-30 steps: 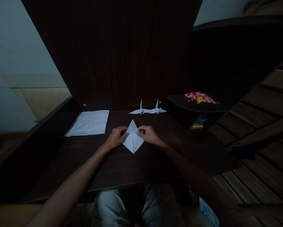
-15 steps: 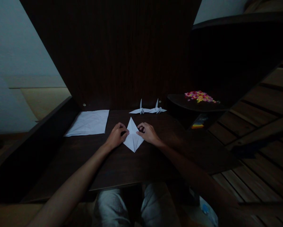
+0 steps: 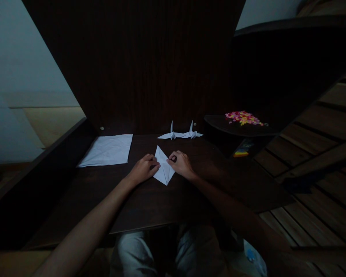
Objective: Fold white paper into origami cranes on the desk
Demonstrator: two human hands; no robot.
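Observation:
A white folded paper diamond [image 3: 164, 174] lies on the dark desk between my hands, with a crease down its lower half. My left hand [image 3: 144, 168] pinches its left edge between thumb and fingers. On the opposite edge, my right hand [image 3: 182, 164] is closed with thumb and curled fingers on the paper. Behind the diamond stand two white folded paper cranes, a left crane [image 3: 172, 134] and a right crane [image 3: 193, 134], their wings touching or overlapping. A stack of white paper sheets [image 3: 107, 150] rests to the left of my left hand.
On the right, a low dark shelf [image 3: 219, 122] carries a heap of small pink, red and yellow pieces [image 3: 243, 117]. A rainbow-coloured item [image 3: 242, 151] sits beneath it. A raised side panel [image 3: 51, 161] bounds the desk [image 3: 149, 207] at the left.
The paper diamond has turned slightly, its top tip moving left and its bottom tip right. My left hand has shifted a little lower along the edge; both hands stay on the paper.

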